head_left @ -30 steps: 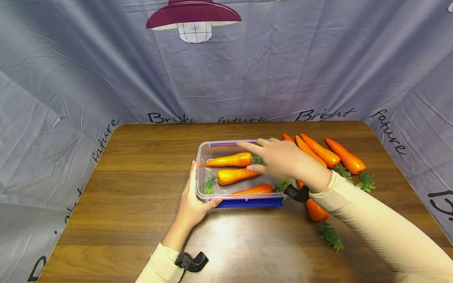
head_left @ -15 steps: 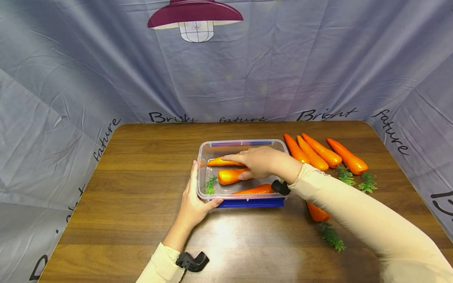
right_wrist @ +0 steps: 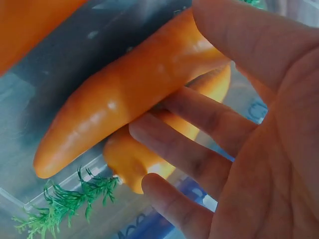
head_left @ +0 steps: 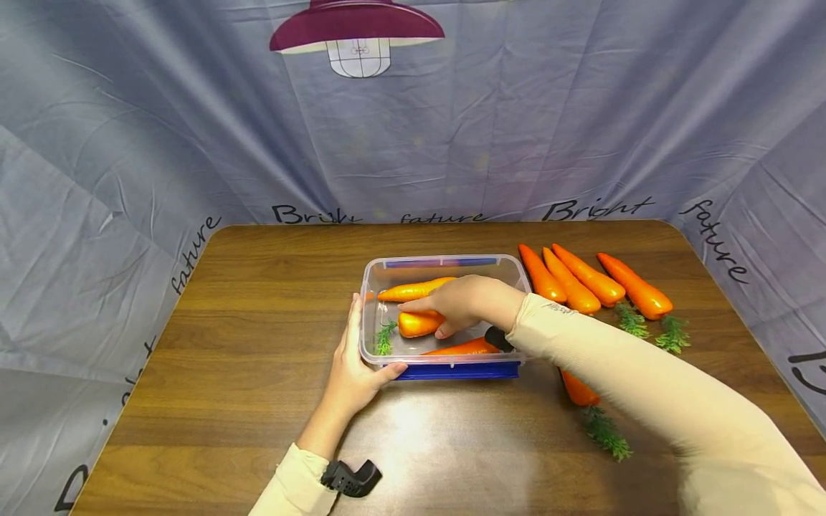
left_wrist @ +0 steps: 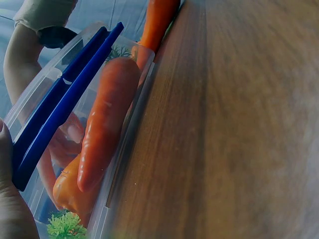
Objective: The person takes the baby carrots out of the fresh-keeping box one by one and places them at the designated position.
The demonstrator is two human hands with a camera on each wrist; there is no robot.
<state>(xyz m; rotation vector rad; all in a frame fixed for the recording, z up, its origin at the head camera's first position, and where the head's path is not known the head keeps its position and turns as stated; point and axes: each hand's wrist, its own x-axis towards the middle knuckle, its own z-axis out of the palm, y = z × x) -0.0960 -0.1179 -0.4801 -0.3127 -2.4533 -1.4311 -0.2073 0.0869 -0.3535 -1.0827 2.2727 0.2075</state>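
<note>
A clear plastic food container (head_left: 368, 276) with blue side latches (head_left: 461, 370) sits lidless on the table. My left hand (head_left: 351, 380) holds its left end, thumb on the front rim and fingers along the side wall. Inside lie a far carrot (head_left: 403, 293), a middle carrot (head_left: 414, 327) and a near carrot (head_left: 461, 348). My right hand (head_left: 467, 304) reaches in over the middle carrot and hides its right part; the thumb is on its near side, the index finger across its far side. In the right wrist view, the right fingers (right_wrist: 174, 144) look loose and spread among the carrots.
To the right of the container, several carrots (head_left: 635, 287) with green tops lie on the wooden table (head_left: 271, 322). One carrot (head_left: 578, 389) is partly under the right forearm. A grey printed curtain (head_left: 452, 143) hangs around the table's back and sides.
My right hand has moved left and down into the container, from above its right half onto the middle carrot. My left hand stays on the container, which has not shifted.
</note>
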